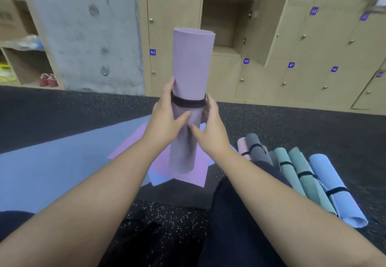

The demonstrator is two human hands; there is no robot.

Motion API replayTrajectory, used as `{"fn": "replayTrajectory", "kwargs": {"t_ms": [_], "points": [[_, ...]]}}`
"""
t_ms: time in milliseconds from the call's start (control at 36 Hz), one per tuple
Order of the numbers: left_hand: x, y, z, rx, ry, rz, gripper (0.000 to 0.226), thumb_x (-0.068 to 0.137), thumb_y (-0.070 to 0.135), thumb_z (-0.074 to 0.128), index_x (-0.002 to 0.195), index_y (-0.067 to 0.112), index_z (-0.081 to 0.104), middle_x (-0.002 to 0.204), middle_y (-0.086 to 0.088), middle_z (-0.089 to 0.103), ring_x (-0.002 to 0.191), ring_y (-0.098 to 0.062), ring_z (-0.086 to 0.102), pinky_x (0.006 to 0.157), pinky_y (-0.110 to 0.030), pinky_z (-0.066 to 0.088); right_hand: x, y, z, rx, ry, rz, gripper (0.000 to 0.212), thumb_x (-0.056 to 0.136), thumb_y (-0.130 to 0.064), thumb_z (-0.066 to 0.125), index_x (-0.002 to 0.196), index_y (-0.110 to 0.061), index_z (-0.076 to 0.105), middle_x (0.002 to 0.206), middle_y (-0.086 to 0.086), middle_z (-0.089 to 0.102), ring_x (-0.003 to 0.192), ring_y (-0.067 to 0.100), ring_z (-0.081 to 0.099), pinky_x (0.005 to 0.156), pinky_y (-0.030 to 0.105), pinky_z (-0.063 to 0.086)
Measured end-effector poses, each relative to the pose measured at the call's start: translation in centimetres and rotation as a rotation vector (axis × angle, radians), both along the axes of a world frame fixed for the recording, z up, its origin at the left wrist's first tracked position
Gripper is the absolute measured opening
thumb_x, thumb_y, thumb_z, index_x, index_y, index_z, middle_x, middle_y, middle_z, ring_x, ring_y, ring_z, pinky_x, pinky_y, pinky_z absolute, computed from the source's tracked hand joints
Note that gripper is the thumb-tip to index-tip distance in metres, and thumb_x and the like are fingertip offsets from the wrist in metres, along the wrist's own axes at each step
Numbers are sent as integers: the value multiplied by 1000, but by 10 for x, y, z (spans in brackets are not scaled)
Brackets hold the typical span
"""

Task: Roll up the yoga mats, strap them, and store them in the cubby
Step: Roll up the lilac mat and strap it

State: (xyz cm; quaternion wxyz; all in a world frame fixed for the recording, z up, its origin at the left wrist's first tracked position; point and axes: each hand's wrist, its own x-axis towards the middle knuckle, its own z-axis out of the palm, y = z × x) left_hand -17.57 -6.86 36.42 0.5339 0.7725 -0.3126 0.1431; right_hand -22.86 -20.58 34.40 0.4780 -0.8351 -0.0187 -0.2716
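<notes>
A rolled purple yoga mat [191, 61] stands upright in front of me, a black strap [188, 102] round its middle. My left hand [167, 118] grips its left side at the strap, thumb across the front. My right hand [211, 128] grips the right side just below the strap. Behind the roll an open cubby [225, 22] shows among the beige lockers. Flat purple [183, 172] and blue [52, 168] mats lie unrolled on the dark floor beneath the roll.
Several rolled, strapped mats [302, 174] in pink, grey, green and light blue lie on the floor at my right. A grey concrete pillar [87, 30] rises at the left, with open shelves and red shoes [48, 79] beside it. My dark-trousered legs [234, 225] fill the foreground.
</notes>
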Motion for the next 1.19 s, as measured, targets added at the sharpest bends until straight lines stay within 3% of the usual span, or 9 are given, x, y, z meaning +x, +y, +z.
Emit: {"fn": "replayTrajectory", "kwargs": {"t_ms": [111,306,417,556,639,833,1056,1139,1194], "points": [[-6,-26,30,-7,-31,-29,97,86,14,64,152,39,-2,147,26,29,132,-13,45,101,-34,43,-6,-16,24,25,-47,-39,78,87,-6,60,151,-26,20,146,-13,44,129,1,45,100,35,47],[-12,-76,59,-70,-20,-72,109,85,16,70,151,30,-15,157,10,18,139,-6,31,104,-22,33,-18,-48,42,-32,-118,-114,82,86,-15,59,149,-40,13,150,-14,38,130,12,46,98,43,48],[-16,-105,58,-59,-12,-132,109,86,18,70,150,31,-18,158,10,17,139,-7,31,108,-27,34,-24,-76,35,-86,-130,-152,90,85,-16,62,152,-38,6,158,-11,24,141,10,33,104,43,43],[-20,-146,32,-42,50,-190,105,87,17,69,151,28,-14,157,11,16,137,-5,32,107,-24,33,-39,-114,8,-152,-78,-205,97,87,-15,68,150,-37,-2,162,-7,8,147,7,13,109,23,28],[-21,-172,10,-16,86,-219,106,87,15,68,151,24,-16,157,9,16,137,-4,29,105,-21,29,-49,-137,-19,-159,4,-231,98,87,-20,70,150,-32,-4,162,-8,6,147,4,9,115,24,21],[-25,-236,-37,48,186,-287,104,89,14,65,151,22,-18,158,9,10,136,-3,27,106,-22,28,-70,-189,-80,-90,182,-358,96,86,-25,72,153,-22,2,160,-3,13,145,11,18,108,16,19],[-13,-298,-78,15,384,-313,106,90,25,65,148,32,-23,157,19,10,137,-4,31,108,-28,33,-86,-241,-146,-137,376,-526,106,79,-32,76,155,-26,2,156,-2,22,140,13,26,112,29,30],[-5,-314,-94,144,448,-382,104,84,42,63,146,45,-21,157,13,23,132,-13,43,107,-41,41,-87,-259,-170,-106,417,-590,101,80,-34,72,154,-31,2,151,-2,28,135,15,33,107,35,37],[-1,-324,-103,286,409,-433,100,85,40,63,149,43,-14,156,7,24,132,-5,38,110,-33,34,-84,-272,-183,-82,446,-644,100,80,-38,70,154,-33,3,149,-2,31,131,16,37,102,37,41]]}}
